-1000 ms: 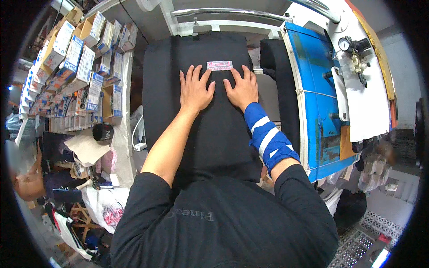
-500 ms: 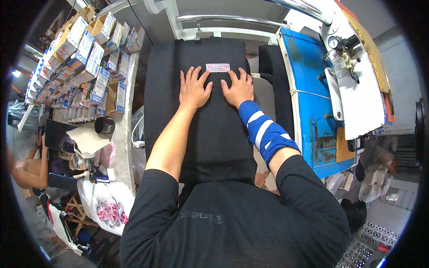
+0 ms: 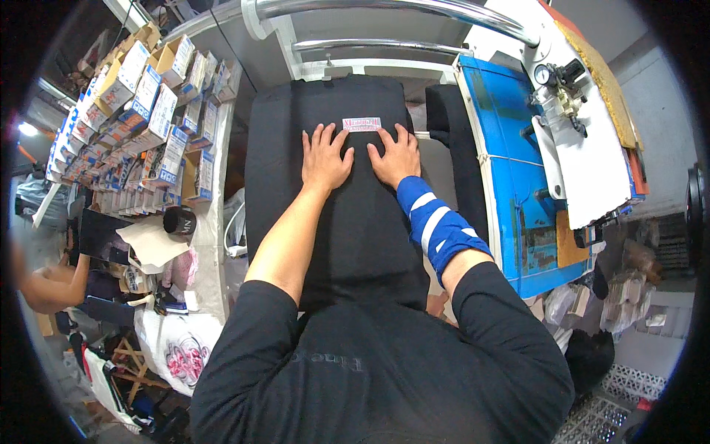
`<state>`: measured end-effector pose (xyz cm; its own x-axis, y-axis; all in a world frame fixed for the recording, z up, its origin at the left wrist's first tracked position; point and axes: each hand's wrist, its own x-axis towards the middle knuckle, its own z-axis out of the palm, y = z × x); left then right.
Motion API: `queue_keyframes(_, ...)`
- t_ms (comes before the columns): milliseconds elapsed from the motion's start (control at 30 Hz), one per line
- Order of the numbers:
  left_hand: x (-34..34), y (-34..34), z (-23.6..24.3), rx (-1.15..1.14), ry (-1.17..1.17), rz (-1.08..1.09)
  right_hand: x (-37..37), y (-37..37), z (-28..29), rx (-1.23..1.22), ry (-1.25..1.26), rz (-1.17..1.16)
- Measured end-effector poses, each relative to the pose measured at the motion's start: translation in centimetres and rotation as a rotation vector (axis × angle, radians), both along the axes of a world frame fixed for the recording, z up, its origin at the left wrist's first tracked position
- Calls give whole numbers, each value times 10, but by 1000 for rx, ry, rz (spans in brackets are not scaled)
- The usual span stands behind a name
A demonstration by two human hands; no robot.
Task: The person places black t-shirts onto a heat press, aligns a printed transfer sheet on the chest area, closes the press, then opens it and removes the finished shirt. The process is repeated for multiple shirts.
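Observation:
Black cloth [image 3: 355, 244] lies spread over a long, flat support in front of me. Near its far end is a small white rectangular label or transfer [image 3: 362, 124] with reddish lettering. My left hand [image 3: 325, 158] rests flat on the cloth, fingers spread, its index fingertip at the label's lower left corner. On the other side, my right hand [image 3: 395, 155] lies with fingers apart, its index fingertip at the lower right corner. Neither hand grips anything. A blue wrap with white stripes [image 3: 440, 222] covers my right forearm.
Stacked open cardboard boxes [image 3: 159, 118] fill the left side, above a black cup [image 3: 179, 220]. At far left a person's arm [image 3: 59, 285] shows. A blue machine plate [image 3: 518, 177] with a pressure gauge [image 3: 543, 75] stands at right; a metal bar [image 3: 399, 10] crosses the far end.
My view has shifted slightly, so the cloth, label and hands appear a little lower. Both hands stay flat beside the label's lower corners.

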<state>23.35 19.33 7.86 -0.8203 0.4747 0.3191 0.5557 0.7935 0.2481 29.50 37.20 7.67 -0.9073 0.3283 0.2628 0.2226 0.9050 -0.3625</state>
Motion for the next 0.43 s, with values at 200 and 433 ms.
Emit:
queue_keyframes(200,-2,0,-3,20,4,-6,-1,1,-3,4,20,6)
queue_keyframes(433,-3,0,-4,20,-16,-10,-1,0,1,-12,-11,1)
